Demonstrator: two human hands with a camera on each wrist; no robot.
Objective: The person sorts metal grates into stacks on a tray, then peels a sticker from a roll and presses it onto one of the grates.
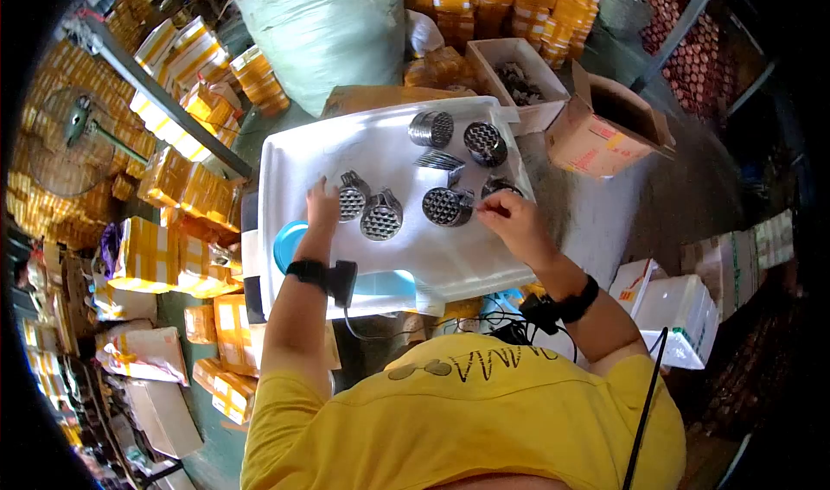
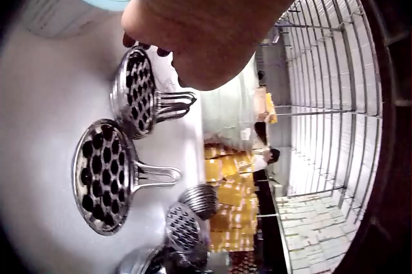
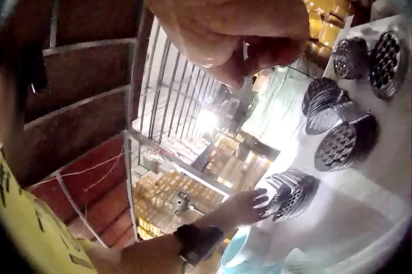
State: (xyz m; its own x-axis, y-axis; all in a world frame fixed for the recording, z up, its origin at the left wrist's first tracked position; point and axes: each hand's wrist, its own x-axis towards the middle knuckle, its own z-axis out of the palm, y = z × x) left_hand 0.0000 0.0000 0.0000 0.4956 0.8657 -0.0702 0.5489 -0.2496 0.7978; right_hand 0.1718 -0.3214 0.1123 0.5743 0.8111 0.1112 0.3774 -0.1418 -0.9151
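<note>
Here, pinching a thin wire (image 3: pixel 293 68), visible only in the right wrist view, with the right hand (image 1: pixel 517 224) at the right edge of the worktop (image 1: pixel 333 136); left hand (image 1: pixel 322 209) loosely extended beside stacked strainers (image 1: pixel 352 203) toward the left edge.

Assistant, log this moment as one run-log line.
Left hand: beside perforated metal stack | Right hand: fingers curled, hold unclear | Surface: white table | Nearby: blue-rimmed container
</note>
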